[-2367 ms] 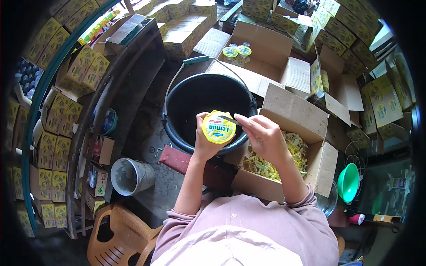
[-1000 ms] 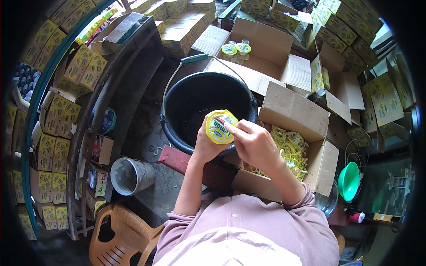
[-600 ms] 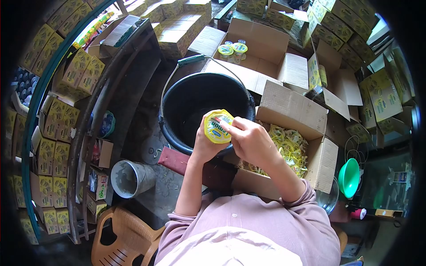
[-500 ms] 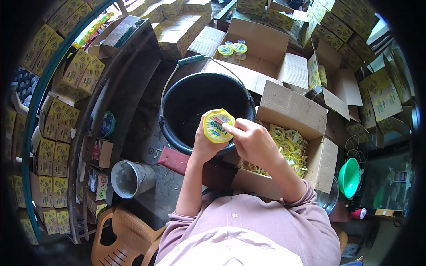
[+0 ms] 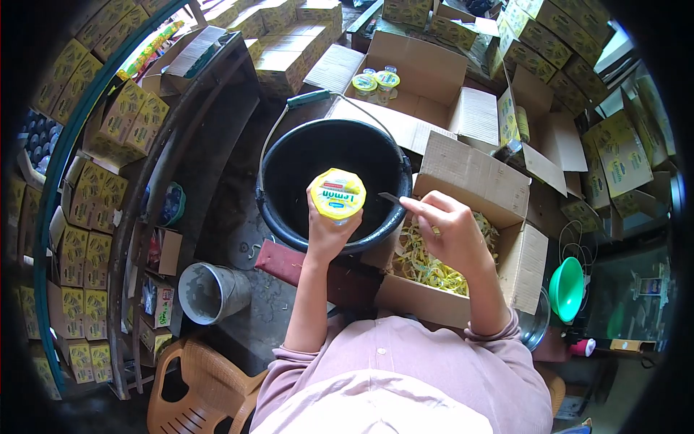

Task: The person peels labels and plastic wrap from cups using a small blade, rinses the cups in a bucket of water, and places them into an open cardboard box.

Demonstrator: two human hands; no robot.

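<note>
My left hand (image 5: 327, 237) is wrapped round a cup (image 5: 337, 195) with a yellow lid printed "Lemon". It holds the cup over the near part of a black bucket (image 5: 271, 217), lid facing up toward me. To the right, my right hand (image 5: 450, 230) pinches a small thin blade (image 5: 389, 197), its tip pointing left toward the cup but apart from it. Below the right hand is an open cardboard box (image 5: 524, 253) filled with yellow and clear plastic strips (image 5: 434, 271). The cup's body is mostly hidden by the lid and fingers.
Several lidded cups (image 5: 376, 83) stand in another open carton (image 5: 423, 65) beyond the bucket. A grey pail (image 5: 206, 293) and a brown chair (image 5: 206, 380) are at lower left. Shelves of yellow boxes (image 5: 87, 260) line the left; a green bowl (image 5: 566, 289) is at right.
My right hand has moved right, away from the lid, and the blade now shows. My left hand has shifted slightly left with the cup, and the lid has turned.
</note>
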